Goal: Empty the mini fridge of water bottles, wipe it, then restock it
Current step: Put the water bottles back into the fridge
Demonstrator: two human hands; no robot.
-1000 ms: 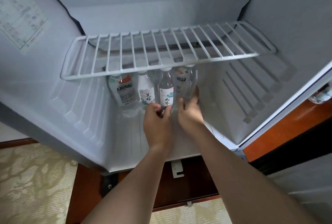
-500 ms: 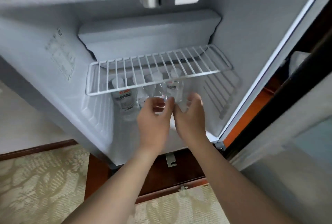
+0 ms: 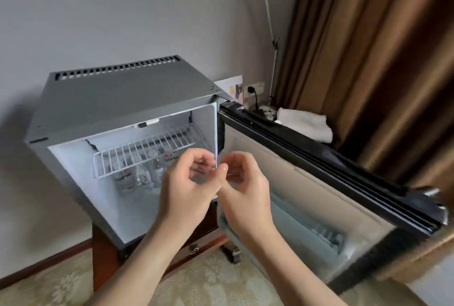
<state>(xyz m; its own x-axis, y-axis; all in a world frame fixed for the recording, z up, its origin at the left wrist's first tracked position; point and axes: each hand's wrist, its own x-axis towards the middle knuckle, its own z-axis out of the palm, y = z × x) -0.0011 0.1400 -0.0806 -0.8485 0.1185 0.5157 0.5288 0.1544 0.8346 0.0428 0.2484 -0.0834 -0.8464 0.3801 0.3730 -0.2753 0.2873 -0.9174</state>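
Both forearms bare, rising from 6 o'clock edge, converging toward frame centre. Left hand (image 3: 189,183) at centre, fingers curled, thumb toward 3 o'clock, nothing visible in grasp. Right hand (image 3: 245,183) just beside it at 3 o'clock, fingers likewise curled, holding nothing. Thumbs nearly meeting; contact cannot be told.

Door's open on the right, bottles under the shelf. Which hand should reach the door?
Right, probably. The right hand hangs in front of the inner panel of the door, on that side; the left hand sits before the fridge opening and would have to cross over.
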